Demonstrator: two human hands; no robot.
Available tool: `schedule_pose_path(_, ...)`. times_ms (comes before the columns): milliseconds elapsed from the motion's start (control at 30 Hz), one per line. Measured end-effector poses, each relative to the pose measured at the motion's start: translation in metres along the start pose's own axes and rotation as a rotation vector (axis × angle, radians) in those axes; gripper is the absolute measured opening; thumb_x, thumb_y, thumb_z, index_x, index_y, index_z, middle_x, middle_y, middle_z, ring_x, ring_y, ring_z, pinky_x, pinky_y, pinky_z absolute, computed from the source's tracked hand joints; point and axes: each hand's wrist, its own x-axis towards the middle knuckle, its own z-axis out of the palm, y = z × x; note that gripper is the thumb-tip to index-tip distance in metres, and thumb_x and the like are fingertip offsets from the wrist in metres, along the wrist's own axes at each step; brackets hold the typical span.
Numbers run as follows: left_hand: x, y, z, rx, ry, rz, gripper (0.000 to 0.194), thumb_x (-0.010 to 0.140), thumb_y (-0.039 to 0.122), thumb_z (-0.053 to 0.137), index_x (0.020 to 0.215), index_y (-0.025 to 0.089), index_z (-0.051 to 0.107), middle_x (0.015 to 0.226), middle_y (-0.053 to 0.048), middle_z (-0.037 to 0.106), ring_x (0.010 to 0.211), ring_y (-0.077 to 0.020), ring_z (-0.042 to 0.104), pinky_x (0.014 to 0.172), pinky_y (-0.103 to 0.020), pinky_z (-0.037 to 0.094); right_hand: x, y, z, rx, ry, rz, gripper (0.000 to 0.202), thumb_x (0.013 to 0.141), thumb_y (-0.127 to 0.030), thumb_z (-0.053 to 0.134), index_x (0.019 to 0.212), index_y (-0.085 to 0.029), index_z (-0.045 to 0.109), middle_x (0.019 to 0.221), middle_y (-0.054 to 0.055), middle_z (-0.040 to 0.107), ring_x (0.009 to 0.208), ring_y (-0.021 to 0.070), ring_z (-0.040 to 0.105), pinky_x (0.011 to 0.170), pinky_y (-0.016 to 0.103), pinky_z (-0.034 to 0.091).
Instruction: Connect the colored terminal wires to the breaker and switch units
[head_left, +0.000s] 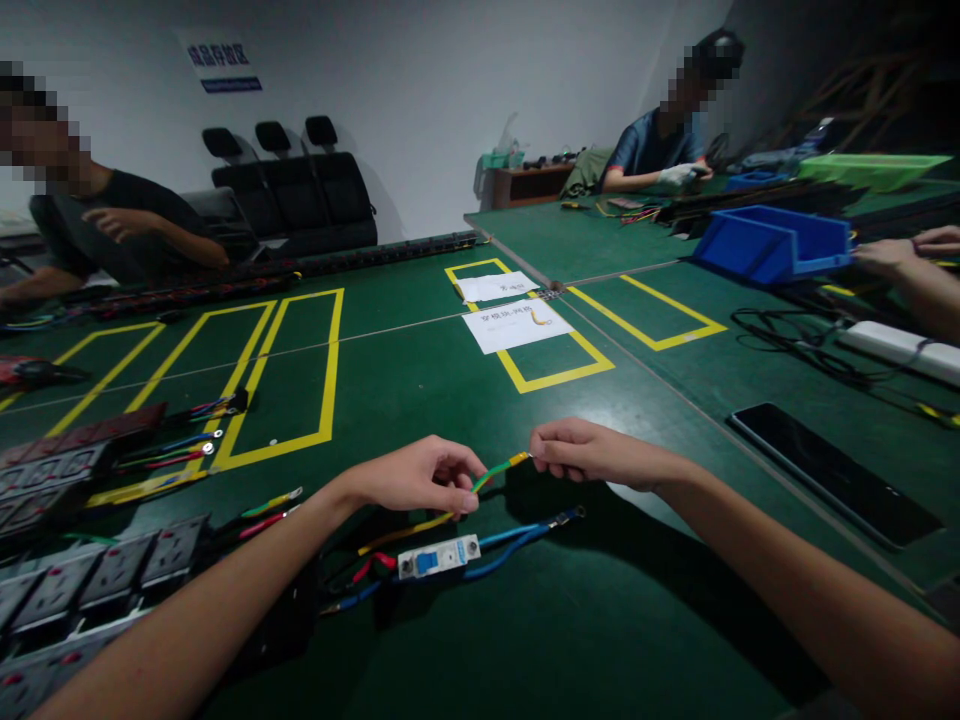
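Between my two hands runs a yellow-green wire (pixel 495 473) with a yellow sleeve near its end. My left hand (pixel 427 475) pinches the wire between thumb and fingers. At the wire's tip, my right hand (pixel 577 452) is closed on the metal terminal, most of which its fingers hide. Just below lies a small white circuit breaker (pixel 439 557) with a blue switch. Blue wires (pixel 517 533) leave its right side and end in metal lugs, and a red wire (pixel 375 568) bends at its left. Under my left forearm sit rows of socket strips (pixel 112 580).
A phone (pixel 832 470) and a white power strip (pixel 900 350) with black cable lie at right, near a blue bin (pixel 772 245) and another person's hands. Paper sheets (pixel 517 325) lie on yellow-taped rectangles. Two more people sit across the green table (pixel 405 390).
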Motion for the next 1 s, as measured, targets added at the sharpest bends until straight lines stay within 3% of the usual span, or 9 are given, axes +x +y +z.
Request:
schedule_pose_path(100, 0.000, 0.001, -0.001, -0.006, -0.004, 0.008, 0.033, 0.086, 0.041, 0.077, 0.106, 0.016, 0.068, 0.089, -0.002, 0.065, 0.074, -0.0124, 0.059, 0.066, -0.026, 0.046, 0.001, -0.001, 0.003, 0.026, 0.050, -0.037, 0.028, 0.090, -0.046, 0.055, 0.082, -0.020, 0.058, 0.069, -0.002, 0.047, 0.058, 0.0109, 0.040, 0.048, 0.023, 0.028)
schedule_pose_path(367, 0.002, 0.004, 0.001, -0.042, -0.027, -0.054, 0.042, 0.096, 0.052, 0.063, 0.115, 0.015, 0.066, 0.101, -0.008, 0.072, 0.077, -0.0141, 0.067, 0.066, -0.026, 0.048, 0.004, 0.003, 0.002, -0.184, 0.119, -0.259, 0.034, 0.098, -0.048, 0.050, 0.087, -0.018, 0.062, 0.073, 0.000, 0.054, 0.065, 0.0132, 0.047, 0.058, 0.026, 0.035)
schedule_pose_path(500, 0.003, 0.006, 0.002, -0.027, -0.024, -0.048, 0.044, 0.100, 0.055, 0.055, 0.106, 0.014, 0.069, 0.093, -0.007, 0.071, 0.075, -0.0125, 0.066, 0.062, -0.023, 0.045, 0.003, 0.005, 0.002, -0.281, 0.176, -0.348, 0.034, 0.100, -0.047, 0.047, 0.089, -0.018, 0.062, 0.078, 0.001, 0.058, 0.069, 0.0145, 0.050, 0.063, 0.027, 0.039)
schedule_pose_path(733, 0.004, 0.008, 0.000, -0.016, -0.043, -0.063, 0.047, 0.096, 0.059, 0.058, 0.099, 0.014, 0.070, 0.087, -0.004, 0.069, 0.072, -0.0123, 0.064, 0.063, -0.023, 0.046, 0.001, 0.007, 0.004, -0.374, 0.225, -0.411, 0.032, 0.103, -0.044, 0.046, 0.089, -0.019, 0.060, 0.079, 0.002, 0.060, 0.069, 0.0146, 0.052, 0.065, 0.027, 0.040)
schedule_pose_path(867, 0.004, 0.007, 0.001, -0.141, -0.069, -0.068, 0.049, 0.097, 0.061, 0.056, 0.099, 0.013, 0.069, 0.087, -0.006, 0.071, 0.068, -0.0127, 0.066, 0.064, -0.027, 0.049, 0.003, 0.010, 0.004, -0.423, 0.234, -0.440, 0.029, 0.103, -0.040, 0.046, 0.092, -0.018, 0.062, 0.078, 0.002, 0.059, 0.068, 0.0146, 0.052, 0.064, 0.027, 0.039)
schedule_pose_path(1000, 0.003, 0.004, 0.001, -0.208, -0.098, -0.083, 0.042, 0.095, 0.054, 0.064, 0.103, 0.013, 0.066, 0.090, -0.008, 0.074, 0.072, -0.0141, 0.069, 0.070, -0.029, 0.052, 0.006, 0.013, 0.003, -0.434, 0.239, -0.440, 0.029, 0.102, -0.040, 0.047, 0.092, -0.018, 0.063, 0.078, 0.003, 0.061, 0.069, 0.0150, 0.053, 0.065, 0.028, 0.039)
